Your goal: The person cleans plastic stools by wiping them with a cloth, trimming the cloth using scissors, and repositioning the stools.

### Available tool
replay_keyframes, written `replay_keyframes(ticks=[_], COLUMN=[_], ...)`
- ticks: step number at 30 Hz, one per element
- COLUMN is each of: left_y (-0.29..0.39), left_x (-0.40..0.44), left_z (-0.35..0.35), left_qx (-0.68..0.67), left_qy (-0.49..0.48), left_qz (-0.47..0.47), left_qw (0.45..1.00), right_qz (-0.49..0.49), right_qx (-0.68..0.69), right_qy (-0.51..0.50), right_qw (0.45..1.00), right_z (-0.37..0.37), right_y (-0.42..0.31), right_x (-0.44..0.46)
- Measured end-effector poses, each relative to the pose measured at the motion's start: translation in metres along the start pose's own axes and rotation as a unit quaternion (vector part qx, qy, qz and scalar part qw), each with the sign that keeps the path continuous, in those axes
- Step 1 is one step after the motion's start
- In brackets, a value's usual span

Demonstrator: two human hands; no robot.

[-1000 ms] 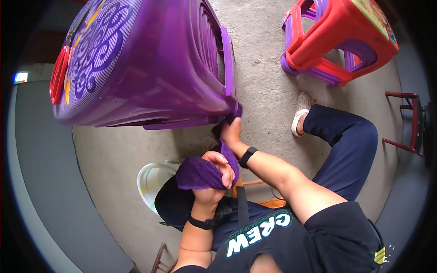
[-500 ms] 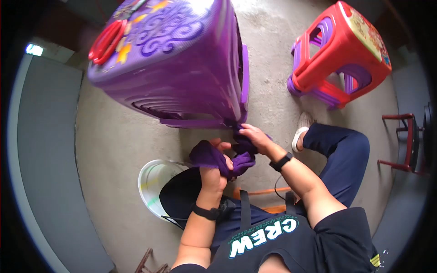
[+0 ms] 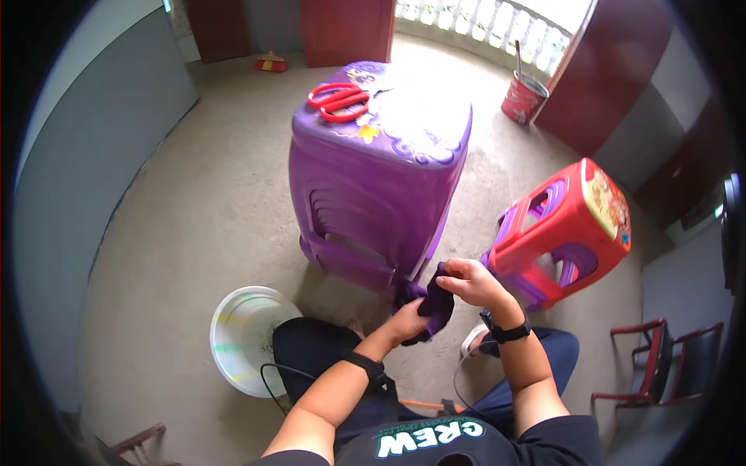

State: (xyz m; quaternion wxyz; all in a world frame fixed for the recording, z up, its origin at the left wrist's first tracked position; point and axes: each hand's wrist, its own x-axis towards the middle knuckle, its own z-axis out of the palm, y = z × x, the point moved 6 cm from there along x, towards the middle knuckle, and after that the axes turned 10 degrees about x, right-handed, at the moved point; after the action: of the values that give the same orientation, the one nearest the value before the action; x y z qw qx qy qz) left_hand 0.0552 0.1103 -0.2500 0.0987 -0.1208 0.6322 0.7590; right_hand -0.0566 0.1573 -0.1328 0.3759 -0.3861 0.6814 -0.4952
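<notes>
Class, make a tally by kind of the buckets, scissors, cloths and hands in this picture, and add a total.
Buckets: 2 (white bucket, red bucket)
Scissors: 1 pair
Cloths: 1 (purple cloth)
Hands: 2 (left hand, right hand)
Total: 6

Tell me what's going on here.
Both hands are on a dark purple cloth, close to a lower corner of a large purple stool. The left hand grips it lower down; the right hand pinches its upper end between the fingers. Red-handled scissors lie on the stool's top. A white bucket stands on the left, red and purple stools on the right.
</notes>
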Motion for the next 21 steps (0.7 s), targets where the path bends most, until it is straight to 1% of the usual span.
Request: replay_keyframes(ticks=[1, 2, 3, 4, 5, 6, 7, 8, 9, 10, 12, 13, 14, 15, 16, 17, 18, 19, 20, 21], left_y=[-0.004, -0.005, 0.008, 0.017, 0.021, 0.025, 0.032, 0.035, 0.037, 0.036, 0.031, 0.02, 0.015, 0.021, 0.02, 0.017, 0.012, 0.008, 0.003, 0.008], left_x=[0.0, 0.001, -0.006, -0.008, -0.01, -0.01, -0.012, -0.013, -0.014, -0.016, -0.011, -0.004, -0.001, -0.006, -0.006, -0.003, 0.001, 0.005, 0.008, 0.004], left_z=[0.003, 0.004, 0.005, 0.004, 0.005, 0.004, 0.001, 0.0, 0.0, -0.001, -0.005, -0.006, -0.008, -0.011, -0.014, -0.018, -0.022, -0.024, -0.024, -0.024], left_qx=[-0.023, -0.046, -0.067, -0.085, -0.104, -0.126, -0.089, -0.096, -0.101, -0.106, -0.06, -0.038, -0.016, 0.007, 0.015, 0.024, 0.032, 0.022, 0.004, -0.016], left_qy=[-0.004, -0.008, -0.004, 0.02, 0.045, 0.069, 0.083, 0.098, 0.11, 0.12, 0.143, 0.161, 0.18, 0.197, 0.214, 0.232, 0.25, 0.263, 0.272, 0.279], left_qz=[0.0, 0.001, -0.018, 0.01, 0.037, 0.063, 0.092, 0.088, 0.081, 0.07, 0.088, 0.096, 0.104, 0.091, 0.082, 0.073, 0.065, 0.065, 0.07, 0.072], left_qw=[1.0, 0.999, 0.998, 0.996, 0.993, 0.988, 0.988, 0.987, 0.985, 0.985, 0.984, 0.981, 0.978, 0.976, 0.973, 0.97, 0.966, 0.962, 0.96, 0.957], right_qz=[0.023, 0.016, 0.01, 0.002, -0.033, -0.062, -0.062, -0.061, -0.189, -0.258, -0.258, -0.215, -0.227, -0.255, -0.244, -0.167, -0.121, -0.139, -0.111, -0.096], right_qx=[-0.052, -0.105, -0.156, -0.207, -0.321, -0.371, -0.358, -0.342, -0.346, -0.338, -0.267, -0.25, -0.234, -0.202, -0.216, -0.22, -0.231, -0.273, -0.342, -0.382], right_qy=[0.009, 0.02, 0.03, 0.04, 0.023, -0.01, -0.003, 0.005, 0.024, 0.031, 0.091, 0.113, 0.131, 0.116, 0.114, 0.139, 0.137, 0.115, 0.108, 0.115], right_qw=[0.998, 0.994, 0.987, 0.978, 0.946, 0.927, 0.932, 0.938, 0.919, 0.905, 0.924, 0.937, 0.936, 0.938, 0.939, 0.951, 0.956, 0.945, 0.927, 0.912], right_z=[-0.009, -0.011, -0.011, -0.008, -0.003, 0.008, 0.012, 0.014, 0.018, 0.022, 0.019, 0.024, 0.021, 0.019, 0.015, 0.02, 0.028, 0.034, 0.033, 0.039], right_y=[-0.002, -0.011, -0.02, -0.035, -0.058, -0.085, -0.109, -0.127, -0.155, -0.186, -0.219, -0.246, -0.255, -0.259, -0.254, -0.256, -0.254, -0.248, -0.236, -0.236], right_x=[0.005, 0.009, 0.012, 0.017, 0.017, 0.018, 0.02, 0.024, 0.034, 0.045, 0.087, 0.105, 0.143, 0.178, 0.219, 0.235, 0.248, 0.265, 0.279, 0.278])
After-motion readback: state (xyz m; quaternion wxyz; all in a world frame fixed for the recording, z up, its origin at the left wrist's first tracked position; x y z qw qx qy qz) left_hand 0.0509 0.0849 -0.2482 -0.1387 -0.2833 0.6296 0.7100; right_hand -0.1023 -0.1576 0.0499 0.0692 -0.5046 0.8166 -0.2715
